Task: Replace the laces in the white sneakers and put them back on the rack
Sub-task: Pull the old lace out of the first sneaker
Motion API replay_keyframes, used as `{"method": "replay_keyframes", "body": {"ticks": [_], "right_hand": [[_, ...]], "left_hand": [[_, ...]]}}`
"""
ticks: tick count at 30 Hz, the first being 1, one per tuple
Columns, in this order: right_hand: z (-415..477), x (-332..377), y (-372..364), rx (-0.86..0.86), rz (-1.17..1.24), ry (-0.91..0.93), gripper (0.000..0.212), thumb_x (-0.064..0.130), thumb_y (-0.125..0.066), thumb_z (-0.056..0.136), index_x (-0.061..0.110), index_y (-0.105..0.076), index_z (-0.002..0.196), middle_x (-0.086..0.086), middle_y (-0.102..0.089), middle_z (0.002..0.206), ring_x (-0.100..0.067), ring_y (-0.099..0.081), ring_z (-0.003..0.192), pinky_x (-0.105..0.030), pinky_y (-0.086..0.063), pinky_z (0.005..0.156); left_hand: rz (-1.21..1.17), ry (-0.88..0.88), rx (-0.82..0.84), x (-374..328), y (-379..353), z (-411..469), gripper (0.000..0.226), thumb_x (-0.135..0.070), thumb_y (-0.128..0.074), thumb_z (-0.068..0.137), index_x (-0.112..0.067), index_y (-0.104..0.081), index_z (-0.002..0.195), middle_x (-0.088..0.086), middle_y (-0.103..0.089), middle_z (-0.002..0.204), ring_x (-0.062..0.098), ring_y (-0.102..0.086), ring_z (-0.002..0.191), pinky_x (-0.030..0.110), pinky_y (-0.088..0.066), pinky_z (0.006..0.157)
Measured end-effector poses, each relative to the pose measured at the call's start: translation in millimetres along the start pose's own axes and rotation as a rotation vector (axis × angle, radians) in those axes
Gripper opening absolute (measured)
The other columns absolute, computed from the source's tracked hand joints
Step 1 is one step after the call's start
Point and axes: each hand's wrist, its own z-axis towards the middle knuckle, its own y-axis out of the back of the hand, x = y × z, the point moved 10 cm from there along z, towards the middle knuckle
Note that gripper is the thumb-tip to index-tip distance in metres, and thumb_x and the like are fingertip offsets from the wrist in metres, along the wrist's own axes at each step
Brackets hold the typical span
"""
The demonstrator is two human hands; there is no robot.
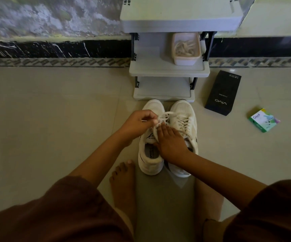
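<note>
Brown-clad knees (54,215) and a bare foot (122,186) lie nearest; beyond them the pair of white mesh sneakers (185,112) stands side by side on the beige tiled floor (54,119), toes just beside the base of the grey plastic shoe rack (150,67). Left hand (137,123): fingers curled, pinching the loose white lace (164,116) above the left-hand sneaker (150,165). Right hand (171,142): fingers straight, pressing on that sneaker's tongue, gripping nothing.

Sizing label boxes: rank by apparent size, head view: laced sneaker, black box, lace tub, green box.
1. laced sneaker
2. black box and lace tub, alike; tub sits farther, unranked
3. green box
</note>
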Motion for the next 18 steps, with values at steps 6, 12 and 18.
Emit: {"method": "replay_keyframes", "body": {"ticks": [6, 12, 18], "right_hand": [[-1, 1, 2, -0.021, 0.010, 0.012, 0.066, 0.041, -0.026, 0.100, 0.003, -0.002, 0.149, -0.018, -0.006, 0.157, -0.029, -0.009, 0.145, -0.038, -0.004, 0.117], [-2, 2, 3, -0.015, -0.003, 0.018, 0.066, 0.040, -0.026, 0.101, 0.002, -0.002, 0.148, -0.019, -0.005, 0.156, -0.030, -0.012, 0.144, -0.039, -0.007, 0.116], [-1, 2, 3, -0.001, -0.026, 0.018, 0.064, 0.039, -0.025, 0.101, 0.003, -0.002, 0.149, -0.018, -0.007, 0.156, -0.029, -0.011, 0.144, -0.039, -0.007, 0.116]], "left_hand": [[0.428, -0.001, 0.001, 12, 1, 0, 0.029, -0.018, -0.070, 0.082, -0.018, -0.062, 0.110, -0.001, -0.059, 0.112, 0.016, -0.055, 0.104, 0.027, -0.045, 0.085], [0.962, -0.056, -0.116, 8, -3, -1, 0.020, -0.028, -0.055, 0.090, -0.023, -0.068, 0.104, 0.003, -0.058, 0.115, 0.019, -0.053, 0.104, 0.029, -0.041, 0.075], [0.248, -0.039, 0.024, -5, -9, 2, 0.011, -0.006, -0.057, 0.089, -0.011, -0.064, 0.083, 0.000, -0.062, 0.084, 0.006, -0.059, 0.080, 0.024, -0.047, 0.073]]}}
